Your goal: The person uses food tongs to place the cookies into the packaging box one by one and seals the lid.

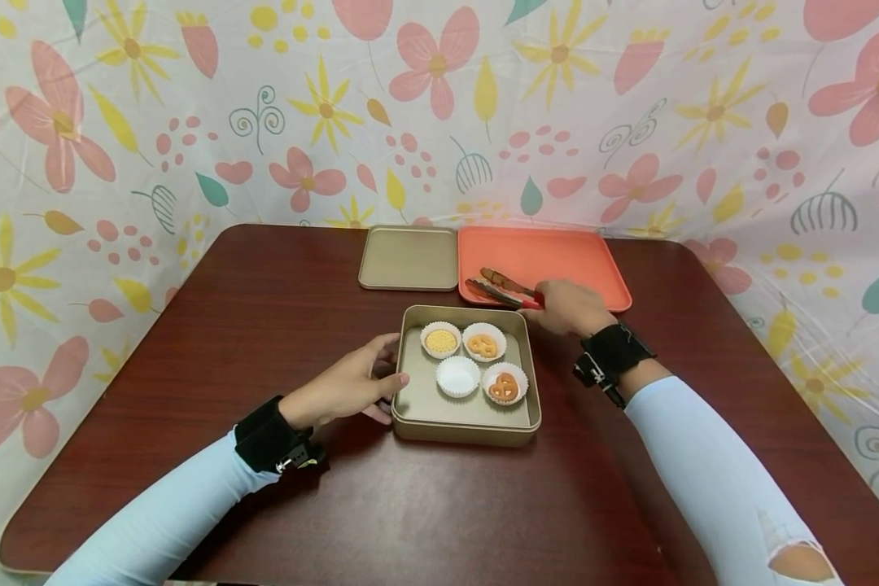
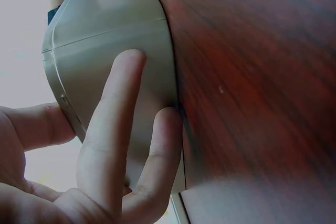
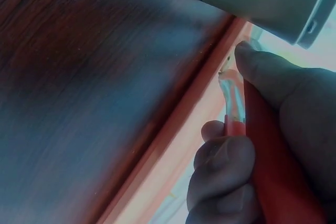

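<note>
1. Head: from above, facing forward and down over the table (image 1: 190, 350).
2. Left wrist: very close, facing the box (image 2: 89, 66) past the left hand (image 2: 105, 156).
3. Right wrist: close, facing the tray (image 3: 181, 129) past the right hand (image 1: 573, 308).
4. All views share the box.

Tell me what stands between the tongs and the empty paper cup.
Between the tongs and the empty cup lie the tin's far wall and the back-right pretzel cup; nothing visible covers the empty cup from above.

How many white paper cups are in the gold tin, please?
4: far left cup with round cracker, far right cup with light pretzel, near right cup with darker pretzel, and empty near left cup.
</note>
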The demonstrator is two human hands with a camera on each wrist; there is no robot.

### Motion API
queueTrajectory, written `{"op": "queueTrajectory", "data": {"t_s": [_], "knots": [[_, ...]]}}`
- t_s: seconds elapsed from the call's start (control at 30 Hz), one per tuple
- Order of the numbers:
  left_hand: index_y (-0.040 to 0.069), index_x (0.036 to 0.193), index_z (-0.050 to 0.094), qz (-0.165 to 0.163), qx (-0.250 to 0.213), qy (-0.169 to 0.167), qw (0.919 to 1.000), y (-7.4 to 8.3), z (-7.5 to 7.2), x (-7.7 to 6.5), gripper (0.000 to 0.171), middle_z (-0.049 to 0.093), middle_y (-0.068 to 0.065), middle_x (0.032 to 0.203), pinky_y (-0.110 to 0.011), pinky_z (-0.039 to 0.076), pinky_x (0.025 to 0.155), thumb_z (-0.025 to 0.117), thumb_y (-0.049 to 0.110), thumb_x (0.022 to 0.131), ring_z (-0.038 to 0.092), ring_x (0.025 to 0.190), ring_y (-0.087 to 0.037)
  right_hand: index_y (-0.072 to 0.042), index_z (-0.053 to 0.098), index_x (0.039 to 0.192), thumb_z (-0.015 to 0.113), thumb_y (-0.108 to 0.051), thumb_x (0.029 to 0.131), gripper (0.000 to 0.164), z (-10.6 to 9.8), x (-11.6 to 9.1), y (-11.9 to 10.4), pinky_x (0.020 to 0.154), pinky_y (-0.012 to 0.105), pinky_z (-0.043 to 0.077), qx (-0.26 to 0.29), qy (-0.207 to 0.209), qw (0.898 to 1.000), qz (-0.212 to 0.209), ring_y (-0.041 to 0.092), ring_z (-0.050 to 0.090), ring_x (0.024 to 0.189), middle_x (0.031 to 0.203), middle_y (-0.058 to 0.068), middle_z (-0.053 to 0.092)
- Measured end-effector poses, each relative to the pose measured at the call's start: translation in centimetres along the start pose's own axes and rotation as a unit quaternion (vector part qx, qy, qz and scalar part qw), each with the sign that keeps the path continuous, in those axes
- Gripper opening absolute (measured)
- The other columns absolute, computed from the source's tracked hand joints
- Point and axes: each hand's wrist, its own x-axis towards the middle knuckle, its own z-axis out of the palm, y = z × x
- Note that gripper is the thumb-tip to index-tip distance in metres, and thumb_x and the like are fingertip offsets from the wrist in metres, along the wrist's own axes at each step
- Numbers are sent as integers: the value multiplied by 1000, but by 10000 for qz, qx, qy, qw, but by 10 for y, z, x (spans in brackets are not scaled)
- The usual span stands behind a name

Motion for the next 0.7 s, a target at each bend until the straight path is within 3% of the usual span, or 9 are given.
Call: {"op": "queueTrajectory", "data": {"t_s": [0.7], "knots": [[8,163,14,-14,-4,-29,10000,-1,0,1,74,38,-27,152,-44,66,70,60,13,105,66,97,-36,-4,62,102,66,-52,97,48,-11,-5,4,57,35,40,87,131,9998,-96,27,55,72,80,8,57]]}}
